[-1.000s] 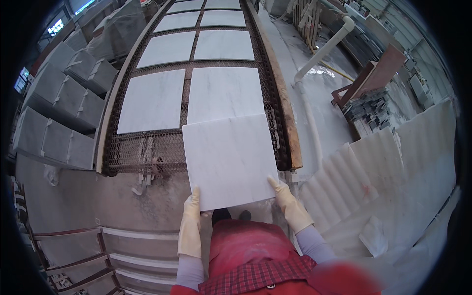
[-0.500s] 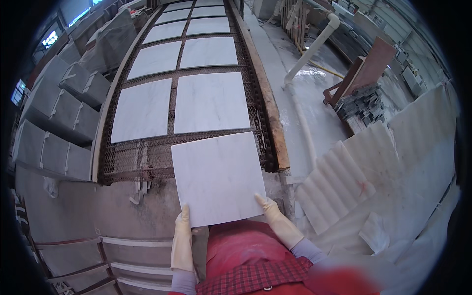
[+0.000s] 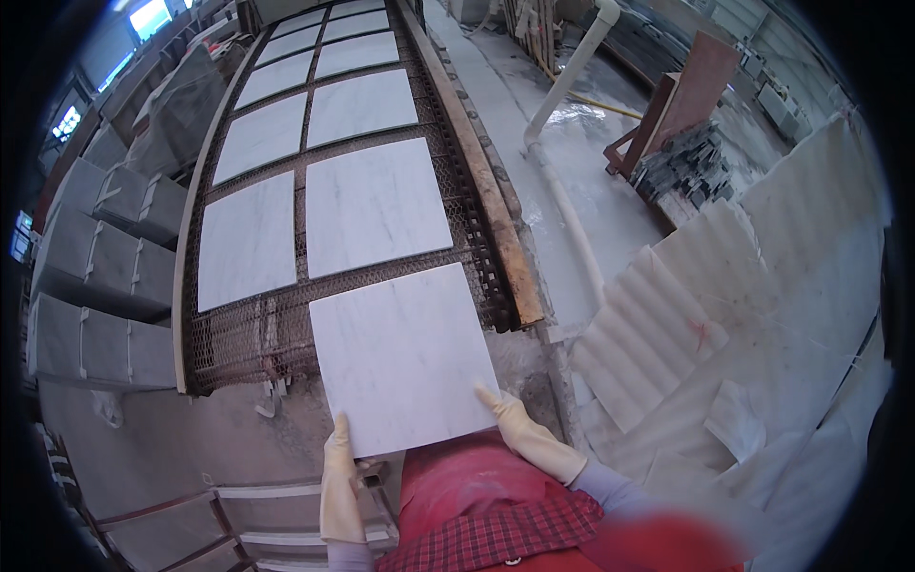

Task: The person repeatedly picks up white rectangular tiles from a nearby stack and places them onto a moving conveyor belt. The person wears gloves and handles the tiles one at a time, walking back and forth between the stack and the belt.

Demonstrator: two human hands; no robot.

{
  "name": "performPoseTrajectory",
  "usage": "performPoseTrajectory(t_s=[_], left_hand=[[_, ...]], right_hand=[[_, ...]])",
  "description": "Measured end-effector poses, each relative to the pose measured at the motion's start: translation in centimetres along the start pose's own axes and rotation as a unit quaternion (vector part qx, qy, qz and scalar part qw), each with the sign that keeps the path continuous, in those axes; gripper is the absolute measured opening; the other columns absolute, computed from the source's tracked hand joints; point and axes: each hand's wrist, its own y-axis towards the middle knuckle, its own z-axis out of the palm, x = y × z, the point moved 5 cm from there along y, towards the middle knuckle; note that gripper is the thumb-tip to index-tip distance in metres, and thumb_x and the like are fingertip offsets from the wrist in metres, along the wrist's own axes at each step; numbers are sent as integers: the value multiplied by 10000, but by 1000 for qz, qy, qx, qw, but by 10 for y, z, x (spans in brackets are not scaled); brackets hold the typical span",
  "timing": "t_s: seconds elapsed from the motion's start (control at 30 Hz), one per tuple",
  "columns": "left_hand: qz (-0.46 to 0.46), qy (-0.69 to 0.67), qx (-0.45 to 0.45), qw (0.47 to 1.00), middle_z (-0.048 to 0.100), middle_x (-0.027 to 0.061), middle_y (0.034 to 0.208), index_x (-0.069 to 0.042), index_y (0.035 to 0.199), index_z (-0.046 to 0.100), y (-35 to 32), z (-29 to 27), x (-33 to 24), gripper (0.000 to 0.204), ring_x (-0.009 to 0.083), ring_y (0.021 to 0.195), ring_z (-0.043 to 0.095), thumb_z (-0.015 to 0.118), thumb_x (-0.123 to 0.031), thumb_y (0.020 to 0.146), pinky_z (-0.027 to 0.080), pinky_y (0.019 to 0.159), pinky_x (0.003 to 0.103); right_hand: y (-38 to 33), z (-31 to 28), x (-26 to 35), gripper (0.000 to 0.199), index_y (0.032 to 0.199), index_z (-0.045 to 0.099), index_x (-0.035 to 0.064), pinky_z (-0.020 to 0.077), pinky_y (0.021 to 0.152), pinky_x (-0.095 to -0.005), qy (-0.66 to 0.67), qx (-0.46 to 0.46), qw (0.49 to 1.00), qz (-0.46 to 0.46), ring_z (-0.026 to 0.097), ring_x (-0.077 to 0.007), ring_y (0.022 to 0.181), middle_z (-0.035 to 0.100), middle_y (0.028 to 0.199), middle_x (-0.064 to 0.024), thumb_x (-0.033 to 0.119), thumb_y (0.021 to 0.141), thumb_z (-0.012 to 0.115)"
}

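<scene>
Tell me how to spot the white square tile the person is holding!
Find the long metal mesh belt carrying two rows of white tiles. At its near end one tile is gripped at its bottom corners by the left hand and right hand in yellow gloves. Only this tile is held.

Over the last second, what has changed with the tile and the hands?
The white marble tile has been drawn back off the mesh conveyor toward the person. Left hand and right hand, both gloved, keep holding its near edge. The tiles on the conveyor lie unchanged.
</scene>
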Motion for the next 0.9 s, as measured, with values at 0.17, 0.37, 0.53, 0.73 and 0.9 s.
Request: performPoseTrajectory(t_s=[0.17,0.37,0.53,0.73,0.9], left_hand=[[-13,9,21,1000,651,70,698,-52,999,628,7,-8,1,765,165,462,566,467,-764,768,386,368,249],[-13,10,23,1000,645,63,682,-49,998,623,12,-4,-2,786,146,462,564,452,-779,763,380,371,231],[-5,0,20,1000,636,56,661,-46,988,617,9,2,-3,797,128,457,555,452,-789,752,375,369,219],[15,-40,46,998,633,62,661,-34,980,606,9,11,5,820,130,472,565,457,-802,734,393,373,220],[-6,-13,53,998,640,65,681,-38,988,603,24,4,17,832,140,492,582,463,-812,719,425,392,223]], right_hand=[[-7,3,-1,676,1249,510,-31,412,932,-322,-43,2,999,1,551,-182,1054,593,1177,-100,506,851,609],[5,0,-11,706,1263,494,-35,408,937,-331,-38,-6,999,20,541,-189,1067,584,1184,-104,522,845,609],[3,-1,-4,722,1261,498,-21,409,931,-331,-56,-11,998,20,545,-192,1053,590,1169,-100,537,822,630],[10,-7,4,669,1203,540,-27,422,906,-329,-35,-45,998,-15,557,-191,1025,612,1122,-106,500,810,665],[5,-2,9,650,1199,542,-24,433,889,-315,-43,-79,996,-13,573,-189,1002,616,1116,-110,480,810,674]])
